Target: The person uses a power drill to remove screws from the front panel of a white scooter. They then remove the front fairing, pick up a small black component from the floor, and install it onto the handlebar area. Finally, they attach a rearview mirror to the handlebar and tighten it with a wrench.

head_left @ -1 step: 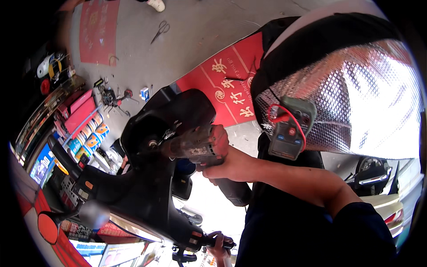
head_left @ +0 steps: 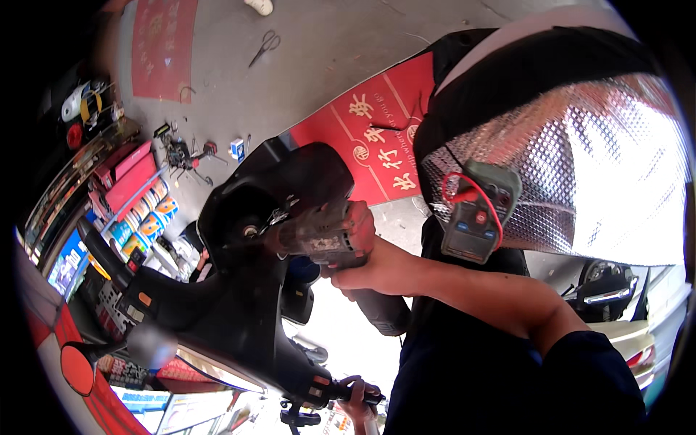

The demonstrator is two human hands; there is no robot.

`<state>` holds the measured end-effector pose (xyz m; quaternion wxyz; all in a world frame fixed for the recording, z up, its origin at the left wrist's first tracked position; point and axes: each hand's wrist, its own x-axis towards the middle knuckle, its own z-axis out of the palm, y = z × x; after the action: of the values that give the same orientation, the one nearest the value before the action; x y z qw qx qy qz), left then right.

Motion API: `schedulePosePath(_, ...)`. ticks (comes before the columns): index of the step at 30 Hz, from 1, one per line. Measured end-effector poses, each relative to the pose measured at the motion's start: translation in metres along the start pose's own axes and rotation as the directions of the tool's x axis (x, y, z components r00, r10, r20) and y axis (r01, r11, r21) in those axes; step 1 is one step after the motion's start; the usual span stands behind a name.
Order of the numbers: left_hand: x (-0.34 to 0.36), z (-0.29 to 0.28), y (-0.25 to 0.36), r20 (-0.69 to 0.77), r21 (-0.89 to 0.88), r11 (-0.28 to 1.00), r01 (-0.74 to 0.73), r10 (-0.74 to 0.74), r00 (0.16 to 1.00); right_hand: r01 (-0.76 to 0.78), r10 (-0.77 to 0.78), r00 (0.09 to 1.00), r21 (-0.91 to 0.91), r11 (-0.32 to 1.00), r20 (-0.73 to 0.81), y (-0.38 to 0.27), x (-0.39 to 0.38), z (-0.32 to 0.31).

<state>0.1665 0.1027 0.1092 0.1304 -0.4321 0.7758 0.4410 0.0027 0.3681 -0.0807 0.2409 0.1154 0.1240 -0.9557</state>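
Note:
My right hand is closed around the handle of a red and dark-grey cordless drill. Its front points into a dark recess in the black scooter front body, around a metal fitting. At the bottom centre my left hand grips the black handlebar grip. Right of the drill, a grey-green multimeter with a red lead rests against a silver quilted cover with a black border.
Scissors, a cluttered tool pile and a small box lie on the floor. A red mat lies beyond the scooter. Shelving and another person's hand are left; another vehicle stands right.

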Motion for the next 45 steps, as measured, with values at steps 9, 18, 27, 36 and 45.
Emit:
schedulePosePath(9,0.005,-0.008,0.009,-0.070,0.087,0.996,0.005,0.001,0.998,-0.014,0.014,0.999,-0.002,1.000,0.032,-0.003,0.021,0.002)
schedulePosePath(18,0.005,-0.008,0.013,-0.090,0.122,0.992,0.026,-0.015,0.996,-0.037,0.038,0.999,-0.019,0.999,0.034,-0.010,0.033,0.001)
schedulePosePath(27,0.011,-0.016,0.009,-0.122,0.108,0.993,0.037,-0.023,0.992,-0.083,0.083,0.997,0.024,0.996,0.006,-0.004,0.035,0.000)
schedulePosePath(36,0.009,-0.016,0.010,-0.115,0.087,0.996,0.037,-0.026,0.993,-0.033,0.035,0.999,-0.058,0.998,0.019,-0.015,0.038,0.009)
schedulePosePath(45,0.008,-0.018,0.011,-0.106,0.095,0.994,0.062,-0.052,0.993,0.048,-0.047,0.999,-0.514,0.856,0.015,-0.027,0.046,0.012)
